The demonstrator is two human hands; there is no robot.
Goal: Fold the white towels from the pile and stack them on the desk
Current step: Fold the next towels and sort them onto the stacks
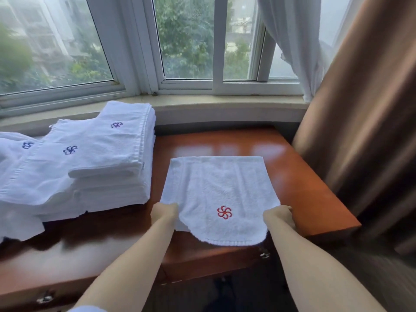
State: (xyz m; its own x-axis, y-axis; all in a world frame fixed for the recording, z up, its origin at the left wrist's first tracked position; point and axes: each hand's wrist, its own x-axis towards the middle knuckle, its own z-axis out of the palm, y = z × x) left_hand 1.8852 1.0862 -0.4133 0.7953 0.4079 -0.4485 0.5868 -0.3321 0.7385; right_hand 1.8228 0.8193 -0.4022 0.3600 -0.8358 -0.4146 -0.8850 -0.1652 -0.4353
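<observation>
A small white towel (pixel 217 188) with a red pinwheel emblem lies spread on the reddish wooden desk (pixel 304 188), its near hem drooping over the front edge. My left hand (pixel 165 212) grips its left side, fingers tucked under the cloth. My right hand (pixel 280 215) grips its right side the same way. To the left stands a stack of folded white towels (pixel 101 154) with blue emblems, staggered in several layers.
A window sill (pixel 213 104) and sliding window run behind the desk. A brown curtain (pixel 360 131) hangs at the right, close to the desk's corner. Drawer pulls (pixel 264 254) show on the desk front.
</observation>
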